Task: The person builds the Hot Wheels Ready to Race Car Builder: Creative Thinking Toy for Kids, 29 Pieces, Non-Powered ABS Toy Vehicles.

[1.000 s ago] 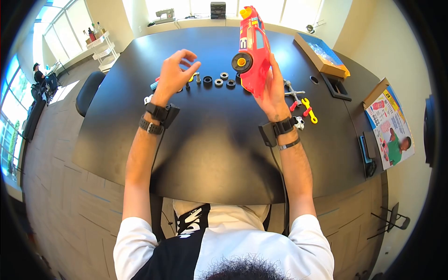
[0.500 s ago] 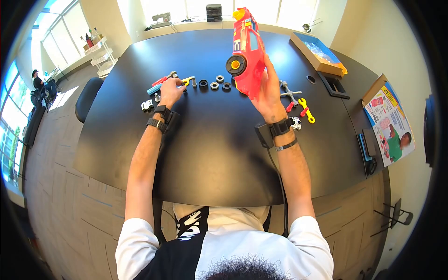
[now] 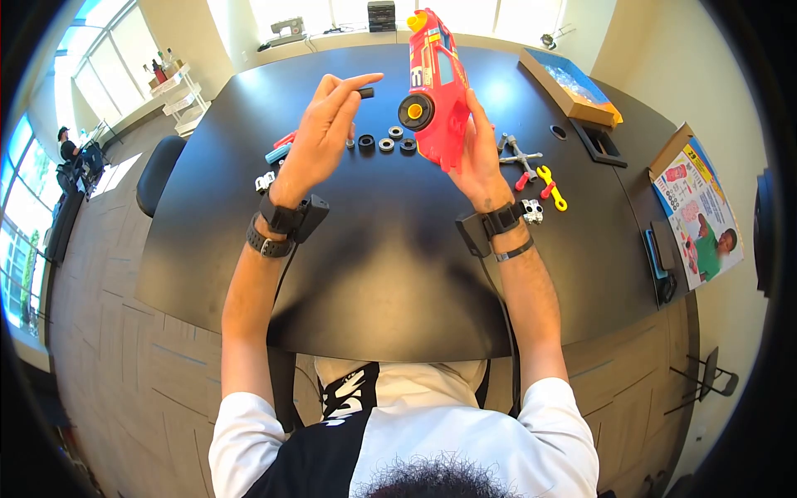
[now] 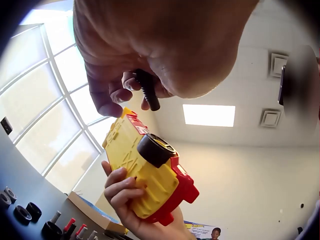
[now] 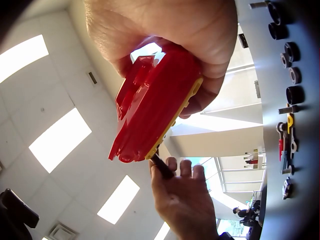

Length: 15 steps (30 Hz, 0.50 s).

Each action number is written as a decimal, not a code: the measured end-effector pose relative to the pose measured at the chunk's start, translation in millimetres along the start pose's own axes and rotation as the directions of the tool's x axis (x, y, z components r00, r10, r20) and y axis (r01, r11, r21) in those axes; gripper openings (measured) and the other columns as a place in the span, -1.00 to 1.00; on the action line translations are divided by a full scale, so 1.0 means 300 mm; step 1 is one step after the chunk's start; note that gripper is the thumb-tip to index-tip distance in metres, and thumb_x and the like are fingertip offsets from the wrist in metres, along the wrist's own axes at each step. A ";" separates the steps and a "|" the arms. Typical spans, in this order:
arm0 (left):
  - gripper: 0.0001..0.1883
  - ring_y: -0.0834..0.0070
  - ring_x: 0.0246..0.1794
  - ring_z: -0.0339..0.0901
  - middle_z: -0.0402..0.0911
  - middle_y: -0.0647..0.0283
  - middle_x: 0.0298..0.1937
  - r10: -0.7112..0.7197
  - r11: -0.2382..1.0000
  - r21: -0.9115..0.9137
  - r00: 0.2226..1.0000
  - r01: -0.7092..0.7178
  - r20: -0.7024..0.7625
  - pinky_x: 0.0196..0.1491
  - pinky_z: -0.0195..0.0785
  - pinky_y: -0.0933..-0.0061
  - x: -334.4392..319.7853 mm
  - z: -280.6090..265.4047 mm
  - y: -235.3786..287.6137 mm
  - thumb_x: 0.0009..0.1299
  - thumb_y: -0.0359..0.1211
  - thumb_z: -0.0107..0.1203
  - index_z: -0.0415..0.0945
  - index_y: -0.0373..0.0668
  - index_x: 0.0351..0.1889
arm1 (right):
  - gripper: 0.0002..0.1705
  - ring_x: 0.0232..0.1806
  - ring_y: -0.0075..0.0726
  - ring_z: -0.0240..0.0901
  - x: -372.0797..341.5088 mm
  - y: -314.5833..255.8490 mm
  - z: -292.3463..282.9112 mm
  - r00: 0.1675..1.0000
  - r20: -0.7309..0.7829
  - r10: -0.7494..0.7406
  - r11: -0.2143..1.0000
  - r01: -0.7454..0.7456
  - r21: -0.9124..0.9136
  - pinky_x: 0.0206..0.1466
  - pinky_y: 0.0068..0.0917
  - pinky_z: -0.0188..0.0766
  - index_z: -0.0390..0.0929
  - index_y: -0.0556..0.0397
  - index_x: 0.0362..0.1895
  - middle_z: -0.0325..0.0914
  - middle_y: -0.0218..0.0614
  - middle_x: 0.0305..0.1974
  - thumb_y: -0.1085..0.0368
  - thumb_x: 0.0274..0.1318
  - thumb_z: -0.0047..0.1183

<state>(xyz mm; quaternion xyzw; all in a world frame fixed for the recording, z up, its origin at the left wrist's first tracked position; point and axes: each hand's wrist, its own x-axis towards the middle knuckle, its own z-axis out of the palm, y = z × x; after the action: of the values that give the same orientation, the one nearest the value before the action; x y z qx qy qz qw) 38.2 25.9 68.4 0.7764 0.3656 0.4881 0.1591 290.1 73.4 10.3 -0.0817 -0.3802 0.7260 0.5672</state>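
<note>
My right hand (image 3: 480, 158) grips a red toy car (image 3: 448, 100) tilted on end above the table. Its yellow underside (image 4: 122, 150) and a black wheel (image 4: 156, 149) show in the left wrist view, where the fingers of that hand spread over the underside. Left of the car, my left hand (image 3: 320, 133) pinches a short black ribbed bolt (image 4: 147, 90) between thumb and fingers. In the head view, the bolt's end points toward the car's wheel side. From the right wrist, the bolt overlaps the car's lower edge, and the left hand (image 5: 187, 205) reaches up from below.
On the black table (image 3: 398, 274), several loose wheels and rings (image 3: 386, 144) sit beyond my hands. At the right lie a yellow wrench (image 3: 550, 187), a grey cross-shaped tool (image 3: 519, 156) and a silver engine-like piece (image 3: 532, 212). An open box (image 3: 573, 91) stands at the back right.
My left hand lowered to the small parts at the table's left, then rose toward the car with the black bolt. My right hand still holds the car, slightly further left.
</note>
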 end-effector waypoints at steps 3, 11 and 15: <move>-0.67 0.60 -0.19 0.47 0.38 0.29 -0.03 0.147 0.977 0.157 0.989 -0.147 0.011 -0.12 0.49 0.51 -0.012 0.008 0.069 0.81 -0.32 -0.12 0.55 -0.22 0.37 | -0.24 0.34 -0.25 0.61 -0.002 0.005 0.006 1.000 0.009 0.006 1.000 -0.006 0.003 0.28 -0.11 0.70 0.29 0.04 0.57 0.56 -0.19 0.39 -0.23 0.64 -0.01; -0.82 0.47 -0.11 0.56 0.54 0.22 -0.02 0.112 0.993 0.036 0.994 -0.111 -0.014 -0.10 0.53 0.45 -0.029 0.064 0.090 0.70 -0.43 0.12 0.45 -0.28 0.15 | -0.26 0.34 -0.22 0.62 0.003 0.013 0.011 0.998 0.054 0.022 1.000 -0.023 0.009 0.29 -0.03 0.72 0.29 0.06 0.57 0.57 -0.15 0.38 -0.21 0.66 -0.07; -0.84 0.42 -0.07 0.60 0.56 0.19 -0.03 0.165 0.984 0.073 0.986 -0.165 0.008 -0.09 0.56 0.43 -0.020 0.075 0.098 0.65 -0.44 0.20 0.58 -0.28 0.11 | -0.27 0.34 -0.20 0.62 -0.013 0.012 0.040 0.998 0.054 0.014 1.000 -0.013 -0.021 0.30 -0.02 0.71 0.29 0.07 0.56 0.58 -0.14 0.37 -0.21 0.66 -0.07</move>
<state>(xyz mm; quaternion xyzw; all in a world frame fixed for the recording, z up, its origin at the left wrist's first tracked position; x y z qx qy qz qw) 68.4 4.1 71.8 0.8099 0.3176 0.4849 0.0897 282.0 64.2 15.1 -0.0706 -0.4023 0.7279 0.5508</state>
